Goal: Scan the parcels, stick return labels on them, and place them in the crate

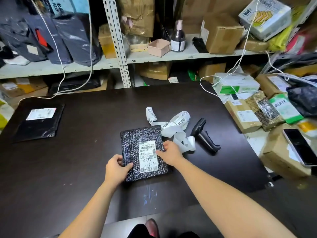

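A black bubble-wrap parcel (135, 143) with a white shipping label (148, 156) lies flat on the dark table (85, 134). My left hand (117, 167) grips the parcel's lower left edge, thumb on top. On the parcel's right edge, beside the label, sits my right hand (170, 152), fingers curled onto it. A curled strip of white return labels (173, 126) lies just behind the parcel. To the right of the strip, a black handheld scanner (204, 134) lies on the table.
A flat black parcel (39, 124) with a white label lies at the table's left. Cardboard boxes and wrapped parcels (253, 110) pile up at the right, a phone (300, 146) resting on one box. Shelves (154, 57) of parcels stand behind. White cables hang down.
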{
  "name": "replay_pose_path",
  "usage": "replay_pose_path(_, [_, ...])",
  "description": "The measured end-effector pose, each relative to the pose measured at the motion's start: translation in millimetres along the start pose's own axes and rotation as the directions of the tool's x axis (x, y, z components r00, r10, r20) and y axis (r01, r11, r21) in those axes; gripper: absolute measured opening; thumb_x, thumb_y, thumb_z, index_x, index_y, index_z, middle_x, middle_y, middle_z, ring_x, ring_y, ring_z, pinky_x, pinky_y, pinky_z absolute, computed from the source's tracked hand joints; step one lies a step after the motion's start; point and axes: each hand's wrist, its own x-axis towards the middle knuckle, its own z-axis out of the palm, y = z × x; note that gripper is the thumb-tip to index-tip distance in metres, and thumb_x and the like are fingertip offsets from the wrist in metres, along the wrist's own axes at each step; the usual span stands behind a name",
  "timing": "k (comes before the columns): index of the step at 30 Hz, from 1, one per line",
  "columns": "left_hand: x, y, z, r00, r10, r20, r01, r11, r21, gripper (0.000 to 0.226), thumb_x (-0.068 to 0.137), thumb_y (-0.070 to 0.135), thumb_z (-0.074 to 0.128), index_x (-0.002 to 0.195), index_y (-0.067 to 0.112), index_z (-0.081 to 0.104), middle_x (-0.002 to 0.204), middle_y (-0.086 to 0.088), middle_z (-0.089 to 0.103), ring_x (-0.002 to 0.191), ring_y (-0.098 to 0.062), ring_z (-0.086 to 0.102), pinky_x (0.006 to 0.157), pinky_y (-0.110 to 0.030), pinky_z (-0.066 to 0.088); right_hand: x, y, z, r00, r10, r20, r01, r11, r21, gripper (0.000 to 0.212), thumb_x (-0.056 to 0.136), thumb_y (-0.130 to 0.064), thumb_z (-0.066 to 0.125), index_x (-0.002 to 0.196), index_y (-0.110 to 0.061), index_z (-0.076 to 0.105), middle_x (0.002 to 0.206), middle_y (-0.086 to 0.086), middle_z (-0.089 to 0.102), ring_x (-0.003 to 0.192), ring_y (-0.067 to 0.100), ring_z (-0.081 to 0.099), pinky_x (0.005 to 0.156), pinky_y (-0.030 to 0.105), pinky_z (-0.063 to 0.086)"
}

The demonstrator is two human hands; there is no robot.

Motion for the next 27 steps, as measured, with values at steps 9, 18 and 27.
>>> replay_pose_path(9, [-1.5,0.5,13.6,0.998,-0.064,0.023,0.062,0.996,0.062,0.037,0.073,0.026,0.09,0.096,0.016,0.063,0.073,0.0,0.064,0.069,-0.014,0.061,0.058,-0.027,0.043,-1.8,3.6,-1.0,0.999,-0.005,-0.043,0.0,0.991,-0.133,0.02,0.088,-0.033,0.076,0.082,-0.025,0.058,0.082,-0.003,0.066,0.084,0.024,0.066,0.08,0.041,0.057])
replay_pose_path(18, [-9.3,30.0,20.4,0.984,-0.175,-0.045,0.18,0.935,0.304,0.062,0.073,0.057,0.076,0.116,0.021,0.049,0.108,-0.002,0.063,0.107,-0.029,0.061,0.079,-0.037,0.051,6.1,7.3,-81.5,0.799,-0.108,-0.591,0.038,0.991,-0.13,0.012,0.092,-0.018,0.059,0.098,-0.016,0.068,0.103,0.002,0.066,0.1,0.025,0.06,0.076,0.038,0.049])
replay_pose_path(27, [-24.4,40.6,39.8,0.988,-0.1,-0.114,0.142,0.876,0.461,0.075,0.078,0.054,0.074,0.14,0.022,0.047,0.128,-0.008,0.048,0.126,-0.031,0.043,0.094,-0.044,0.048,31.5,63.1,-134.0,0.922,0.202,-0.33,-0.328,0.861,-0.389,0.061,0.08,-0.036,0.079,0.13,-0.012,0.052,0.135,0.013,0.051,0.13,0.033,0.048,0.101,0.043,0.047])
